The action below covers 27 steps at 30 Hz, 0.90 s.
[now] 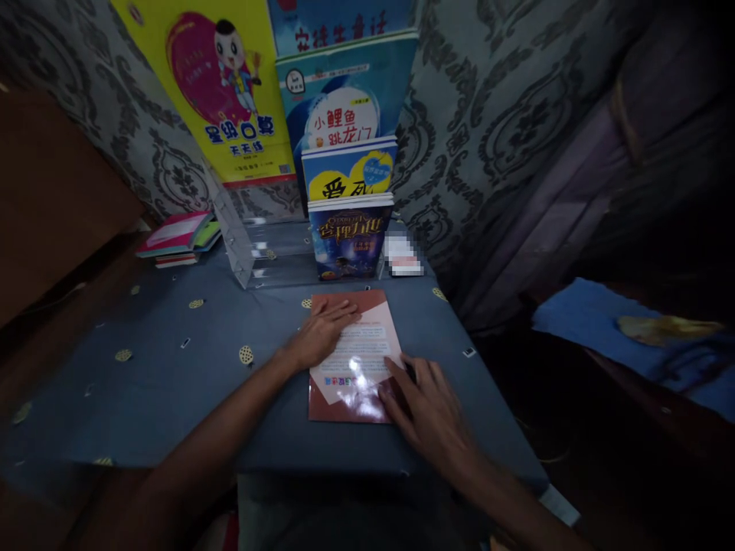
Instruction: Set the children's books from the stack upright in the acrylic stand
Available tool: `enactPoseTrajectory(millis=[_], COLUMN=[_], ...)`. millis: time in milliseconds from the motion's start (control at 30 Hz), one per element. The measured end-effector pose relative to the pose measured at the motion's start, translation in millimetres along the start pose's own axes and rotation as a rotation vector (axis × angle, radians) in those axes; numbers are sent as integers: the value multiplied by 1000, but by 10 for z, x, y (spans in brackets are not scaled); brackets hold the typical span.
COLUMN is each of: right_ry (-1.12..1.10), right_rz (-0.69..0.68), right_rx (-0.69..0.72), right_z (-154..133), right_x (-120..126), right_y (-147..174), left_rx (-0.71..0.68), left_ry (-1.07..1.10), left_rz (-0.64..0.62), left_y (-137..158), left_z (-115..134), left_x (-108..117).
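A thin book with a reddish-brown and pale pink cover lies closed on the cloth-covered table, its printing upside down to me. My left hand rests flat across the upper left of the cover, fingers stretched to the right. At the right edge is my right hand, its fingers apart. Its thumb and forefinger touch the cover, while the other fingers lie along or just past the edge; their tips are partly hidden. Neither hand visibly grips the book.
Behind the book, a clear stepped rack holds several books, including a dark blue one in front and a tall yellow one. A small stack of books sits at left. The table's right edge slopes toward me.
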State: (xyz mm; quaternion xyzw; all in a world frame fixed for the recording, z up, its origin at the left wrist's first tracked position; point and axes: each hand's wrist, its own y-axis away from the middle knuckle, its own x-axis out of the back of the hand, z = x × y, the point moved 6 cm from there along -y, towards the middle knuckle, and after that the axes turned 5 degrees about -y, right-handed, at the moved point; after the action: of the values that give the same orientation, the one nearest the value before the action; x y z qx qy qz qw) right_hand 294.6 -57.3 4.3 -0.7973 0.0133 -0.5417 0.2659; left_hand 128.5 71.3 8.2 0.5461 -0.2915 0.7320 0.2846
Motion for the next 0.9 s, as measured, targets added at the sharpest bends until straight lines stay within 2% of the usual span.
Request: enactPoseTrajectory(millis=[100,233,333,400,533,633,900], right_ry=[1,7,-67,-141,-240,-250,-237], right_rz=[-28,-88,-149,-178,-213,-234,-233], right_rx=[3,16,102,163,252,261,262], right_z=[70,111,-8,-124,-308,-335,-295], right_x=[18,-4,-139,-274,-558,-710,-779], right_y=[-53,-320,-632,-844,-1189,-1352,-1466], left_rx=[32,195,338,384,392,384,331], left_ry=[-50,-188,-244,-234,-200,-181,-168], left_rz=[41,69,54,68,130,168,214], left_y=[19,82,136,154,162,168,165], left_z=[11,-44,-150,-213,-302,-350,-367], left_x=[37,157,248,291,306,275,266])
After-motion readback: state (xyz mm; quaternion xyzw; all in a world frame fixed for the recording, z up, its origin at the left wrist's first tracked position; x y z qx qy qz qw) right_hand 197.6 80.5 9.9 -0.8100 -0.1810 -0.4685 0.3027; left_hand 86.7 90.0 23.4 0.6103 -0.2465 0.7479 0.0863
